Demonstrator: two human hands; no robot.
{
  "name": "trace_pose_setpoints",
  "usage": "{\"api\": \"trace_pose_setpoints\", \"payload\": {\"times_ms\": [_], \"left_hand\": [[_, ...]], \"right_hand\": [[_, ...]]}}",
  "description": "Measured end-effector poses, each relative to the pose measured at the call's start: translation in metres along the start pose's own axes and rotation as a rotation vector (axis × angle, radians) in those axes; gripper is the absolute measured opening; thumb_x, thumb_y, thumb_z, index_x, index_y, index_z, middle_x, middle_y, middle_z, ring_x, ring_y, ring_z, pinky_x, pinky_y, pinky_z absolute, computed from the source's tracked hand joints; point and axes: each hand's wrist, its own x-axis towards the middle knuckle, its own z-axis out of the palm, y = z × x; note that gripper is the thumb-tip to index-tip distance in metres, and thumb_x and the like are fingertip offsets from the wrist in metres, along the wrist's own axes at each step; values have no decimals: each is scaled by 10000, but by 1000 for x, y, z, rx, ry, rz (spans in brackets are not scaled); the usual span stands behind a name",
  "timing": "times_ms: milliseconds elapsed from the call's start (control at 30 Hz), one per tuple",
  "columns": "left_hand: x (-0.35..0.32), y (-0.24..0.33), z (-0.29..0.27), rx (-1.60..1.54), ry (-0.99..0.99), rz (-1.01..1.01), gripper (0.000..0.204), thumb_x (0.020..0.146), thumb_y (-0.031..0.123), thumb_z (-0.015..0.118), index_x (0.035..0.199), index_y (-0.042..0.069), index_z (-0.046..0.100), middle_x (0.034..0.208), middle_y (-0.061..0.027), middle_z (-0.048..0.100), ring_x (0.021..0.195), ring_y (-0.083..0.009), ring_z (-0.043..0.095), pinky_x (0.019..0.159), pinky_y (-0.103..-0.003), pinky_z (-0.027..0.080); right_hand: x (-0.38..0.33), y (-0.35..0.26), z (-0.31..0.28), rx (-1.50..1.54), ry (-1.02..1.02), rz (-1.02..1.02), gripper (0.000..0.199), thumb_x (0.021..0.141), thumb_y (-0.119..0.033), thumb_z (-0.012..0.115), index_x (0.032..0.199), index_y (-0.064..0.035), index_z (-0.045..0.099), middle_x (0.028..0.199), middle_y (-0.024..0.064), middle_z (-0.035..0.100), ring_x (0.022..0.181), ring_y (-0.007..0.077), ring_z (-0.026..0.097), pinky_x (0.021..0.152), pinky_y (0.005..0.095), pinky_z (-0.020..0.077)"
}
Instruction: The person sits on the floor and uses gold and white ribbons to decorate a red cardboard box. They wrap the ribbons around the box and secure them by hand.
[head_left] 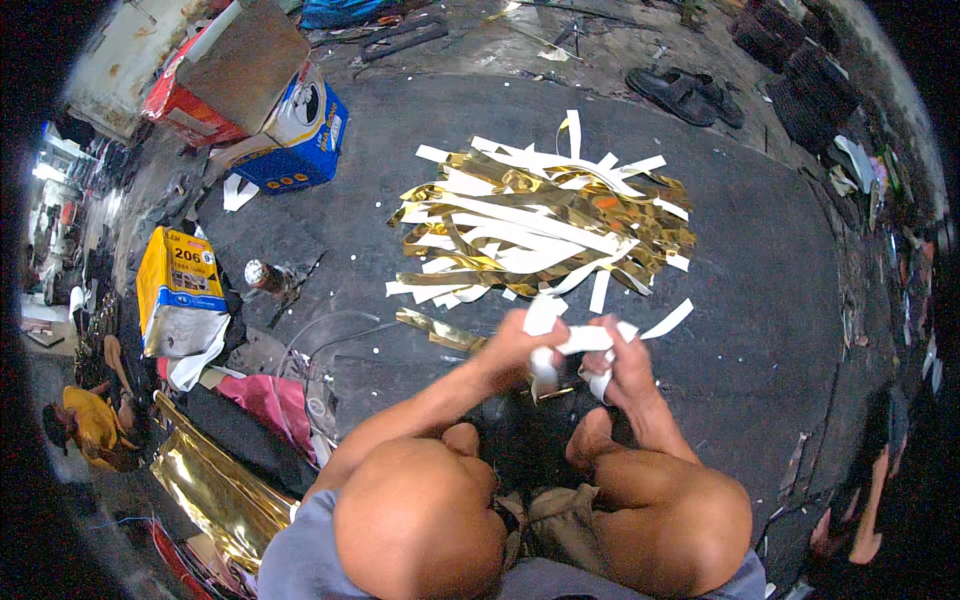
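Between my two hands a white strip is stretched, its ends looping out past my fingers and partly blurred. My left hand is closed on one part of it. Closed on the other part is my right hand, with a white end trailing below it. Just beyond my hands lies a loose pile of gold and white strips on the dark mat. A single gold strip rests apart from the pile, by my left forearm.
An open red, white and blue carton stands at the far left. Nearer are a yellow box, a small bottle-like object and a gold sheet roll. Black sandals lie far right. A person in yellow sits at left.
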Motion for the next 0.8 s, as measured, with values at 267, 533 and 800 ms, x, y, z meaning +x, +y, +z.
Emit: {"api": "trace_pose_setpoints", "payload": {"times_ms": [267,533,800], "left_hand": [[-84,67,-240,-695,648,387,61,864,133,620,825,87,607,638,17,564,527,-79,553,468,-229,476],[-120,82,-310,-444,1095,444,144,891,169,618,758,168,564,611,58,498,474,-91,447,484,-265,413],[-86,179,-110,640,627,389,120,868,152,704,855,36,679,705,-13,649,606,-104,613,533,-268,451]], "right_hand": [[23,-91,-276,272,600,-417,232,837,96,509,1044,34,594,907,103,612,658,144,531,575,255,483],[-74,-173,-462,171,1178,-691,117,924,-157,607,897,-51,564,762,41,538,617,158,521,538,317,444],[-39,-219,-68,-846,551,-506,237,895,-296,799,860,-178,596,802,-98,474,707,35,444,589,241,359]]}}
